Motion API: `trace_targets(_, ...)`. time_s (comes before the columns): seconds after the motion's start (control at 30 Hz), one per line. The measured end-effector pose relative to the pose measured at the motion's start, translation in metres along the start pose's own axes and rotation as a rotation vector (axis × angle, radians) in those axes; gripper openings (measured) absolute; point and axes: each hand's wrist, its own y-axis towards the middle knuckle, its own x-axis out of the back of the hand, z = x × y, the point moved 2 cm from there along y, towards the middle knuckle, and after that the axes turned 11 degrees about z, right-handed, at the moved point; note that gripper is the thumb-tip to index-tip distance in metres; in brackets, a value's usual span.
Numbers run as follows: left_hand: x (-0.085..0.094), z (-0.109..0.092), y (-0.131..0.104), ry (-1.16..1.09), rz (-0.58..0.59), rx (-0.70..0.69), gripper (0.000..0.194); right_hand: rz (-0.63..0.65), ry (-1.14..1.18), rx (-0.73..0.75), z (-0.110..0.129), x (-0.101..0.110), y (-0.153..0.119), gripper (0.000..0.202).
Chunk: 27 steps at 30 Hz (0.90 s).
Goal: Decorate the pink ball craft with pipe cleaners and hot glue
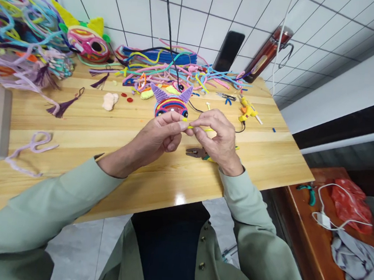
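Observation:
Between my fingertips runs a thin yellow pipe cleaner (190, 127), with one end curled small. My left hand (161, 133) pinches the curled end between thumb and forefinger. Close beside it, my right hand (216, 136) grips the same pipe cleaner, and a straight length passes behind its fingers. Just beyond my hands sits a colourful animal head (172, 105) with purple ears, partly covered by my left fingers. A pair of pliers (196, 152) lies under my right hand, its handles mostly hidden.
Piles of coloured pipe cleaners (169, 58) line the wall. A second head with yellow ears (88, 43) stands at the back left. A yellow glue gun (248, 110), small scissors (226, 96), a phone (229, 51) and a red flask (269, 53) are at the right. Purple tassels (65, 106) lie left.

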Motion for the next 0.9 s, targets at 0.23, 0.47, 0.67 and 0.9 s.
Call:
trace_targets(0.23,0.002,0.001,0.0,-0.02,0.01,0.019,0.046,0.044,0.054,-0.023,-0.001,0.001,0.0,0.018)
trace_targets(0.47,0.006,0.0,0.002,-0.059,0.045,0.069,0.049,0.083,0.08,-0.021,0.0,0.004,0.001,0.018)
trace_targets(0.67,0.008,0.0,0.001,-0.059,0.076,0.066,0.047,0.081,0.075,-0.007,0.0,0.007,0.002,0.014)
trace_targets(0.9,0.01,0.0,-0.001,0.015,0.106,0.018,0.043,0.107,0.006,0.021,-0.002,0.011,0.002,0.016)
